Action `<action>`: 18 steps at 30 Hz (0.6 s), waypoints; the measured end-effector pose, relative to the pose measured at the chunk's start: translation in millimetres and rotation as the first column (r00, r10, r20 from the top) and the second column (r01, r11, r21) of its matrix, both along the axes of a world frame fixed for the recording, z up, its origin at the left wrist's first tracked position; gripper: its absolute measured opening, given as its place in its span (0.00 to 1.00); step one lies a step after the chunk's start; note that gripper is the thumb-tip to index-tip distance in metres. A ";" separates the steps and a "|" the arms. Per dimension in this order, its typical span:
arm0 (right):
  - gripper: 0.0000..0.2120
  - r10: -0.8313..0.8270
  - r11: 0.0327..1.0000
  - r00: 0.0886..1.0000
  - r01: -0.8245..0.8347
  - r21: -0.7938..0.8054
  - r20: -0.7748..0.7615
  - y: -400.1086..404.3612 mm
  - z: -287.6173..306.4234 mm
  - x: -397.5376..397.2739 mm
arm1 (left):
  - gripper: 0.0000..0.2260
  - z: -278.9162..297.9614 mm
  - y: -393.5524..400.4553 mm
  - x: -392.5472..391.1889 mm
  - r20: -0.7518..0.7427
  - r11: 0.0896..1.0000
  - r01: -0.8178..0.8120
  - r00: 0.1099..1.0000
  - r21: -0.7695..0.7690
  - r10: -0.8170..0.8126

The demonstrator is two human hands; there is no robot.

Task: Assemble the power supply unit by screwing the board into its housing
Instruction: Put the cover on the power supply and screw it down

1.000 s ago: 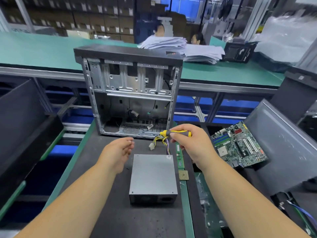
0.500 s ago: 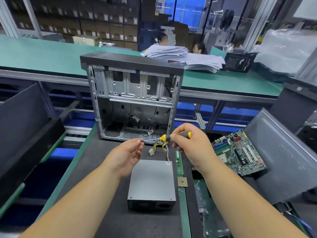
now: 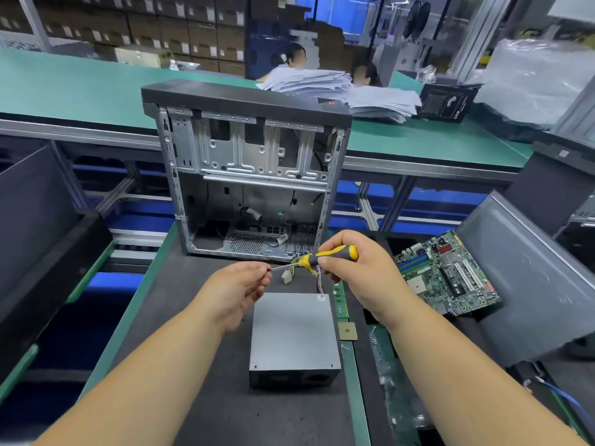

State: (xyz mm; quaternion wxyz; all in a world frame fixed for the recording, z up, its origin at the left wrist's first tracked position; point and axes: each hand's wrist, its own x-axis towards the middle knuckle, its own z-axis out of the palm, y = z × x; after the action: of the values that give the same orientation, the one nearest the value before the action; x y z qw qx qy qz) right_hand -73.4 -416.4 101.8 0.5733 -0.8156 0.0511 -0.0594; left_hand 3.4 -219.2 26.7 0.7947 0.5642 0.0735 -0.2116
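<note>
A grey metal power supply unit [image 3: 294, 336] lies flat on the dark mat, its yellow and purple cable bundle [image 3: 301, 268] trailing toward the open computer case [image 3: 248, 175] behind it. My right hand [image 3: 357, 272] grips the yellow and black handle of a screwdriver [image 3: 335, 254], held level above the unit with the shaft pointing left. My left hand [image 3: 240, 291] pinches the shaft's tip with curled fingers; whether a screw sits there is too small to tell.
A green motherboard [image 3: 447, 275] lies to the right against a grey side panel [image 3: 531, 278]. A small CPU chip [image 3: 347, 331] and a memory stick [image 3: 340, 300] lie beside the unit. Black panels [image 3: 38, 239] stand left. Two people sit behind paper stacks [image 3: 341, 91].
My left hand has risen from the mat to the screwdriver's tip and now pinches it. My right hand has lifted the screwdriver a little. The view has tilted down slightly.
</note>
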 end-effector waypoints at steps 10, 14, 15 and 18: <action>0.04 -0.110 0.994 0.994 0.110 -0.011 -0.007 38.5 -13.0 -4.9 | 0.07 -20.7 21.5 11.0 0.077 0.988 0.083 0.993 0.130 -0.094; 0.04 -0.122 0.992 0.992 0.122 -0.034 -0.015 39.6 -15.3 -4.9 | 0.06 -25.7 22.4 10.4 0.139 0.978 0.060 0.986 0.199 -0.089; 0.04 -0.120 0.992 0.993 0.119 -0.029 -0.017 37.9 -16.0 -4.5 | 0.06 -26.4 21.3 10.1 0.149 0.977 0.049 0.986 0.207 -0.081; 0.03 -0.102 0.995 0.994 0.101 -0.005 -0.029 29.3 -17.2 -1.2 | 0.06 -26.6 17.5 9.0 0.165 0.974 0.013 0.985 0.226 -0.051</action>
State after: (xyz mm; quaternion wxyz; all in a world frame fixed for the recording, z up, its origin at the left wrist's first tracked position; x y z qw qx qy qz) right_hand -74.6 -387.1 84.6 0.5673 -0.8137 0.1007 -0.0768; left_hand 12.3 -201.7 0.1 0.7258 0.6673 0.0197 -0.1658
